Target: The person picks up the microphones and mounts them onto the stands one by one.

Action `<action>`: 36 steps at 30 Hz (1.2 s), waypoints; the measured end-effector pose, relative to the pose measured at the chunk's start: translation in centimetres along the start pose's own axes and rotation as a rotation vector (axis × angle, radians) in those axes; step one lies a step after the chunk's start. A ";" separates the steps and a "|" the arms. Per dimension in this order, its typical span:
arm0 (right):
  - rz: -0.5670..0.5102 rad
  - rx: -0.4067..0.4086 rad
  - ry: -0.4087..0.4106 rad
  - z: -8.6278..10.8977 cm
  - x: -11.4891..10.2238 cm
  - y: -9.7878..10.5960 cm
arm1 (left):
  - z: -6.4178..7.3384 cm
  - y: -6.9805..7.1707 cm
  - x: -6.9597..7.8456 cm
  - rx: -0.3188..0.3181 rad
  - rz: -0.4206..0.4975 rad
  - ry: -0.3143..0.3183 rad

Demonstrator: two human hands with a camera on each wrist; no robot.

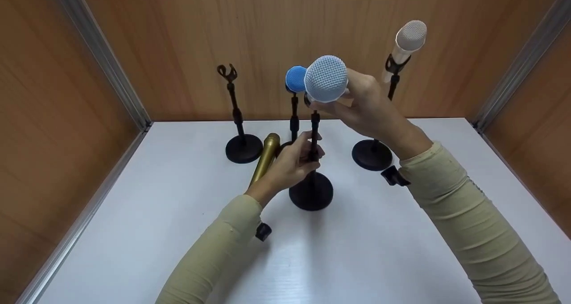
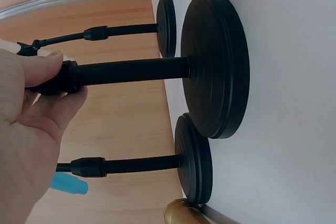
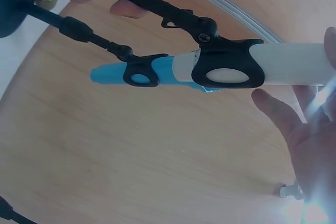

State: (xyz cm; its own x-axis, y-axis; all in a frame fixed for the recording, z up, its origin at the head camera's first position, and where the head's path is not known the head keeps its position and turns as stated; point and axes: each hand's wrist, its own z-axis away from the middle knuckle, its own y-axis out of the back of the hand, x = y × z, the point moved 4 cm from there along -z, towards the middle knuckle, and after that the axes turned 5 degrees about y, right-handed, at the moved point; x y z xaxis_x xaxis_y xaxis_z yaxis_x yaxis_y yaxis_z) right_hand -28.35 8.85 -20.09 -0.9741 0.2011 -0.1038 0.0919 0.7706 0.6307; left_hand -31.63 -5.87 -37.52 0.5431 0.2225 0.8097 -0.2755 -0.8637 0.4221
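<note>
Right sleeve nearest, front mic in its clip beyond

The front mic sits atop the middle stand, mesh end toward the head view. The right hand has its fingers bent round the barrel close to the mesh. The left hand grasps the pole at its collar, and the base appears to rest on the table.

Beside the left hand lies the gold mic, partly hidden. Behind are the blue mic on its stand, the cream mic at right and a bare stand at left.

By its look, the front mic should be rigid and light enough for one hand, its smooth barrel a little slippery. The mesh could dent, so the barrel between mesh and clip seems the best hold. The clip probably flexes slightly. With a thin pole and a mic up top, the stand may tip under side force; the collar is a sound place to brace it, with the likely heavier base helping.
</note>
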 end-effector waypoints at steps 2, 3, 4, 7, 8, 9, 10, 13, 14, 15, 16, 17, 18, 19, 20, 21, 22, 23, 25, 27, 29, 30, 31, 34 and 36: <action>-0.011 0.001 -0.005 0.1 0.1 0.0 | 0.0 0.0 0.0 0.000 0.001 -0.004; -0.015 0.001 -0.008 0.1 0.2 -0.1 | 0.0 0.0 0.1 -0.001 -0.001 -0.006; -0.020 0.003 -0.012 0.2 0.3 -0.1 | 0.0 0.0 0.1 -0.001 -0.002 -0.007; -0.026 0.005 -0.017 0.3 0.6 -0.3 | 0.0 0.0 0.1 -0.003 -0.004 -0.006; -0.028 0.007 -0.016 0.4 0.7 -0.3 | 0.0 0.0 0.1 -0.004 -0.004 -0.005; -0.029 0.008 -0.015 0.4 0.7 -0.4 | 0.1 0.0 0.1 -0.004 -0.003 -0.003; -0.031 0.010 -0.014 0.5 0.8 -0.4 | 0.0 -0.1 0.0 -0.005 0.001 -0.002; -0.046 0.014 -0.010 0.6 1.1 -0.6 | 0.0 -0.1 0.1 -0.005 0.001 -0.005; -0.051 0.016 -0.007 0.6 1.1 -0.6 | 0.0 -0.1 0.1 -0.004 -0.001 -0.008; -0.054 0.018 -0.006 0.6 1.2 -0.6 | 0.0 -0.1 0.1 -0.003 -0.003 -0.010; -0.057 0.021 -0.004 0.6 1.3 -0.6 | 0.0 -0.1 0.2 -0.002 -0.005 -0.012; -0.057 0.024 -0.002 0.6 1.3 -0.6 | 0.0 -0.1 0.2 -0.001 -0.011 -0.014; -0.056 0.027 -0.001 0.6 1.3 -0.7 | 0.1 -0.1 0.2 0.000 -0.015 -0.016; -0.055 0.030 0.000 0.6 1.4 -0.7 | 0.1 -0.1 0.2 0.000 -0.019 -0.016; -0.052 0.033 0.001 0.6 1.4 -0.7 | 0.1 -0.1 0.3 0.000 -0.023 -0.016; -0.049 0.035 0.002 0.7 1.4 -0.7 | 0.1 -0.1 0.3 0.000 -0.026 -0.016; -0.047 0.037 0.002 0.7 1.5 -0.7 | 0.1 -0.1 0.3 0.000 -0.028 -0.014; -0.046 0.039 0.003 0.7 1.5 -0.7 | 0.2 -0.1 0.3 -0.001 -0.029 -0.012; -0.047 0.041 0.002 0.8 1.6 -0.8 | 0.2 -0.2 0.3 -0.002 -0.028 -0.006; -0.045 0.043 -0.001 0.8 1.6 -0.8 | 0.2 -0.2 0.3 -0.001 -0.026 -0.003; -0.043 0.044 -0.006 0.9 1.7 -0.8 | 0.2 -0.2 0.3 0.000 -0.023 -0.004; -0.041 0.045 -0.008 1.0 1.7 -0.8 | 0.2 -0.2 0.4 0.000 -0.021 -0.007; -0.040 0.046 -0.010 1.0 1.8 -0.8 | 0.2 -0.2 0.4 0.001 -0.022 -0.010; -0.036 0.053 -0.010 1.1 1.9 -0.9 | 0.3 -0.2 0.5 0.001 -0.027 -0.013; -0.029 0.059 -0.008 1.2 2.0 -1.0 | 0.3 -0.2 0.6 0.001 -0.035 -0.011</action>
State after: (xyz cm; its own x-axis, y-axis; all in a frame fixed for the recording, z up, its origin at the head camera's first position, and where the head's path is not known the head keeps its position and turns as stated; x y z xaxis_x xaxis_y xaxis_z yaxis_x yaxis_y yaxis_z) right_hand -30.14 9.18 -21.91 -0.9748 0.1831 -0.1275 0.0762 0.8103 0.5810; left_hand -31.03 -5.65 -37.25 0.5609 0.2481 0.7898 -0.2550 -0.8558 0.4500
